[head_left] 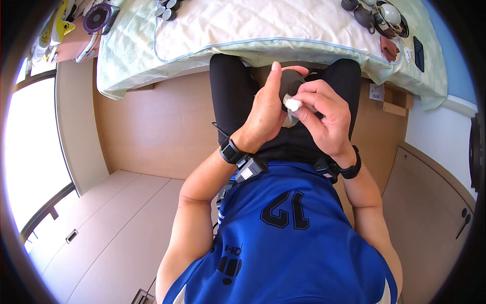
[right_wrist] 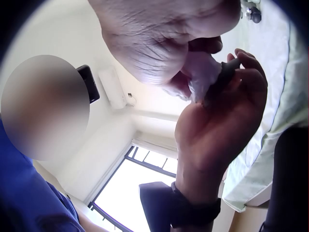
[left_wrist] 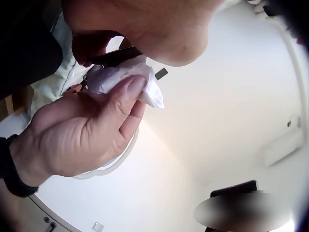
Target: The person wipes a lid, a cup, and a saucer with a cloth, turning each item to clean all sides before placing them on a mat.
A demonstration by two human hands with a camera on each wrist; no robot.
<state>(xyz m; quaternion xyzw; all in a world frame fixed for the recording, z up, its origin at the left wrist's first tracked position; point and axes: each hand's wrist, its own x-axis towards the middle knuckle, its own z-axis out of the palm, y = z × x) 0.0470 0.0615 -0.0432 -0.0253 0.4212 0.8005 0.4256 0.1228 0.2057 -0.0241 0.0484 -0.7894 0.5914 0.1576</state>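
Note:
Over the lap, my left hand [head_left: 264, 107] holds a dark grey, round, shallow piece [head_left: 290, 81] that looks like a small dish, thumb on one side and fingers on the other. My right hand [head_left: 326, 114] pinches a crumpled white tissue [head_left: 292, 105] against its face. In the left wrist view the tissue [left_wrist: 113, 79] bunches between thumb and fingers, right below the dark edge [left_wrist: 116, 56] of the piece. From the right wrist, the left palm [right_wrist: 217, 121] faces up behind the dark piece [right_wrist: 224, 76], much of which the hands hide.
Ahead is a surface with a quilted white cover [head_left: 228, 25]. On it are several small grey cups [head_left: 167, 10], a dark teapot [head_left: 363, 18], a round pot [head_left: 390, 20], a folded brown cloth [head_left: 389, 49] and a black phone [head_left: 418, 53]. A wooden box [head_left: 396, 104] stands below, at right.

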